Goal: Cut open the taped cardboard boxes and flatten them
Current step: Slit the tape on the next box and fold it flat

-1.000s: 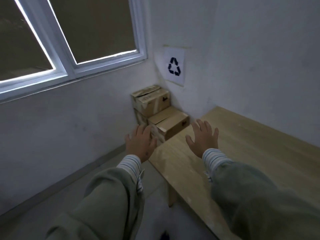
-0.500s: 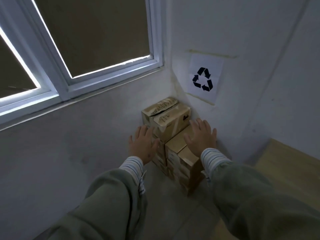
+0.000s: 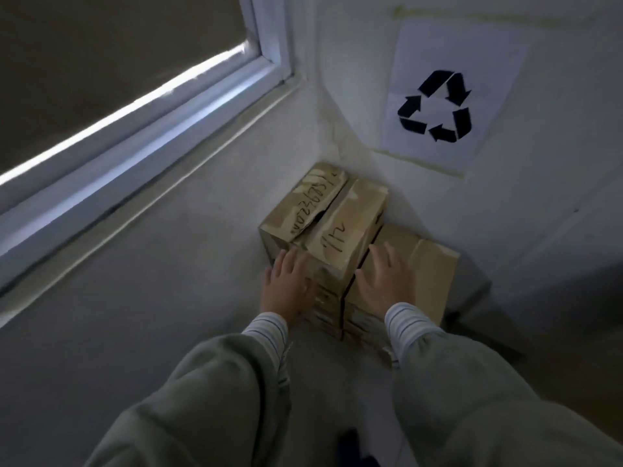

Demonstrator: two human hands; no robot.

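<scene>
Brown cardboard boxes are stacked in the corner of the room on the floor. The top box (image 3: pixel 333 217) has dented flaps and handwritten numbers on its lid. A lower box (image 3: pixel 428 274) stands beside it on the right. My left hand (image 3: pixel 288 288) reaches with straight fingers to the top box's near left corner. My right hand (image 3: pixel 384 281) is spread flat over the gap between the top box and the lower box. Neither hand holds anything. No cutting tool is in view.
A white sheet with a black recycling sign (image 3: pixel 438 106) is taped to the wall above the boxes. A window with a white frame (image 3: pixel 141 129) runs along the left wall. Grey floor (image 3: pixel 151 332) lies in front of the boxes.
I have moved closer to the corner stack and look down on it more steeply. Both hands have dropped from mid-air onto the boxes. The wooden table has left the view.
</scene>
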